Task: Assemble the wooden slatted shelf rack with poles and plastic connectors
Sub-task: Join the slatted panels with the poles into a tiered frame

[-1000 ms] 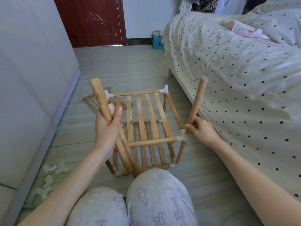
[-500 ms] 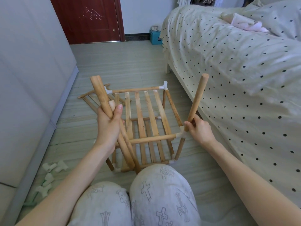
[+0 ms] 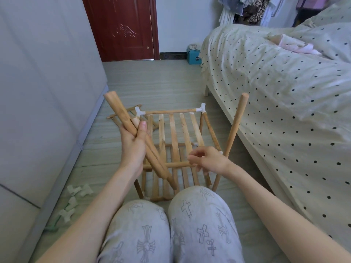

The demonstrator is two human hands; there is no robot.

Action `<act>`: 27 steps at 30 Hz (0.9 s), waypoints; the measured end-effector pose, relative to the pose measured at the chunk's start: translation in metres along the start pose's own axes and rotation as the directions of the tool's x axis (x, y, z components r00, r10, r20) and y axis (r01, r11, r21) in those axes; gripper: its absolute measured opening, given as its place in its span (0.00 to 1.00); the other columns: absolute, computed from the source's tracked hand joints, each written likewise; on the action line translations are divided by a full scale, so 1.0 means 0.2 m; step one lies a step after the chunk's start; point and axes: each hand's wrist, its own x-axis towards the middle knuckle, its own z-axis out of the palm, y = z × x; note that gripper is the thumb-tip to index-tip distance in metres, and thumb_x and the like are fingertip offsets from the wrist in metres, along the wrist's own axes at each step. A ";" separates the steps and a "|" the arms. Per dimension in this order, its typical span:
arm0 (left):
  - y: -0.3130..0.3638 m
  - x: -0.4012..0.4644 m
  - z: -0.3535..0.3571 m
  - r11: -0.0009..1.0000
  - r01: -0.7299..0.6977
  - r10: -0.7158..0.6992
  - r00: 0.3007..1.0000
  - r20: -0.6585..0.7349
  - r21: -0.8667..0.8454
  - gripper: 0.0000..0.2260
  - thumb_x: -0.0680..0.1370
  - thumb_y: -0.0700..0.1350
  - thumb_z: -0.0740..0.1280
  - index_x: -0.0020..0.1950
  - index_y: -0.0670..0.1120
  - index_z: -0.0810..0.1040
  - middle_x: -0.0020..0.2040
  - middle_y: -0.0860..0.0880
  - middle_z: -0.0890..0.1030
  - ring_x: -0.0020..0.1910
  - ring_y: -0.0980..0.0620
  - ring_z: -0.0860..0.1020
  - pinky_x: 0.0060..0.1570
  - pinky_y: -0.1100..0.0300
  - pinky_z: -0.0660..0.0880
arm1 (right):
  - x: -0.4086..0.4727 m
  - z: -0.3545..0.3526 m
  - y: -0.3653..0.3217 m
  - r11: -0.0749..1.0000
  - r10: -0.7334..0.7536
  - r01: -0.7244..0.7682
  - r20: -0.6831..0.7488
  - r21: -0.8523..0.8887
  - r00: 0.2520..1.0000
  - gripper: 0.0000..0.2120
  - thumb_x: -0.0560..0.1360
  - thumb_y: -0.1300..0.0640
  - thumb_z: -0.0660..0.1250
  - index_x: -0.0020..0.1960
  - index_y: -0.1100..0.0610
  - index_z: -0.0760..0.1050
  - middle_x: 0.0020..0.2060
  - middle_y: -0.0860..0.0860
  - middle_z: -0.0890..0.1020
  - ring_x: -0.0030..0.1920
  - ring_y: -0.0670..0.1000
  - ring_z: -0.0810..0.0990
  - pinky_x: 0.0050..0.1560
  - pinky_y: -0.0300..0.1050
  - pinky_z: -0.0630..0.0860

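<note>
Leaning right, upright pole [image 3: 234, 133], tip up

Rack [image 3: 176, 141] on floor [image 3: 152, 86] between wardrobe [image 3: 43, 88] and bed [image 3: 284, 95].

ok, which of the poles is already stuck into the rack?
The lone pole at the rack's near right corner, leaning toward the bed, with no hand on it. The other poles are loose, bundled in the left hand.
</note>
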 end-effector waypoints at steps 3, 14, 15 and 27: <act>0.05 0.03 -0.01 1.000 -0.016 0.015 1.000 -0.015 -0.026 0.08 0.81 0.43 0.60 0.58 0.46 0.65 0.44 0.52 0.75 0.43 0.55 0.77 0.44 0.63 0.78 | 0.05 0.12 -0.21 0.982 -0.171 0.183 0.201 -0.042 0.964 0.18 0.76 0.52 0.67 0.63 0.55 0.72 0.50 0.45 0.77 0.39 0.45 0.78 0.30 0.33 0.72; 0.07 0.09 -0.41 0.982 -0.102 0.089 0.993 0.083 0.161 0.06 0.81 0.42 0.59 0.54 0.40 0.69 0.37 0.47 0.80 0.37 0.49 0.83 0.35 0.60 0.79 | 0.24 0.43 -0.50 0.940 -0.218 0.314 0.470 -0.135 0.855 0.06 0.77 0.60 0.65 0.41 0.55 0.72 0.35 0.52 0.78 0.31 0.45 0.78 0.34 0.36 0.77; 0.06 0.10 -0.45 0.986 -0.089 0.086 0.996 0.029 0.141 0.04 0.81 0.42 0.59 0.51 0.42 0.70 0.36 0.48 0.81 0.37 0.48 0.83 0.35 0.59 0.79 | 0.26 0.43 -0.51 0.931 -0.227 0.327 0.447 -0.161 0.865 0.05 0.77 0.59 0.64 0.42 0.56 0.72 0.37 0.55 0.79 0.32 0.47 0.79 0.36 0.38 0.78; -0.14 0.11 -0.83 0.979 0.007 0.061 0.942 -0.329 0.203 0.05 0.81 0.42 0.59 0.55 0.43 0.66 0.35 0.47 0.77 0.25 0.57 0.77 0.29 0.62 0.77 | 0.47 0.49 -0.53 0.914 -0.405 0.406 -0.056 0.014 0.913 0.05 0.78 0.59 0.62 0.48 0.61 0.70 0.39 0.59 0.81 0.38 0.56 0.83 0.43 0.53 0.81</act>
